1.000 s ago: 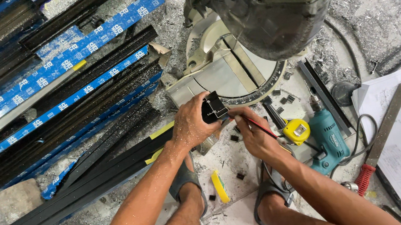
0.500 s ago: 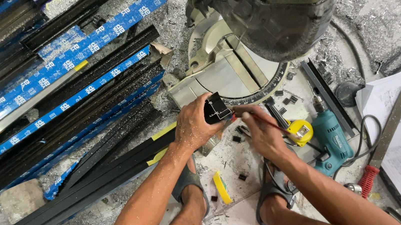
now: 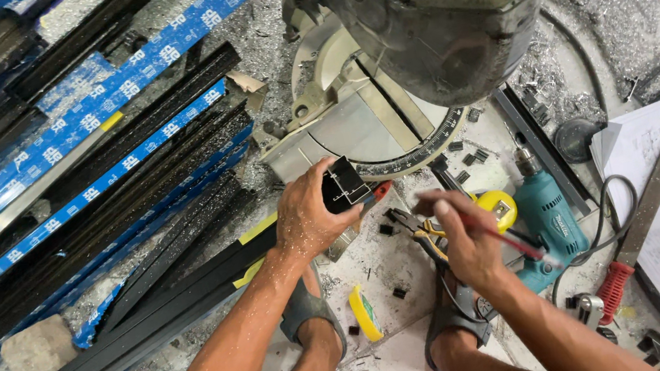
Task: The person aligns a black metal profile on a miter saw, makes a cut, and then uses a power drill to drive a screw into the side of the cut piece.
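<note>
Nearest, a yellow tape roll (image 3: pixel 365 314) lay on the floor between two sandalled feet. Above it, left hand (image 3: pixel 306 217) closed around a short black profile piece (image 3: pixel 343 185), held beside the mitre saw base (image 3: pixel 356 124). Right hand (image 3: pixel 461 234) closed on a red pencil (image 3: pixel 510 241), over pliers (image 3: pixel 416 229), a yellow tape measure (image 3: pixel 500 206) and a teal drill (image 3: pixel 549 218). Farther left, stacked black profiles (image 3: pixel 99 195) in blue wrap.

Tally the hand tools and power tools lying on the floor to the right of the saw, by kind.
Electric drill, teal: 1
Tape measure, yellow: 1
Pliers: 1
Flat file with red handle: 1
Total: 4
</note>
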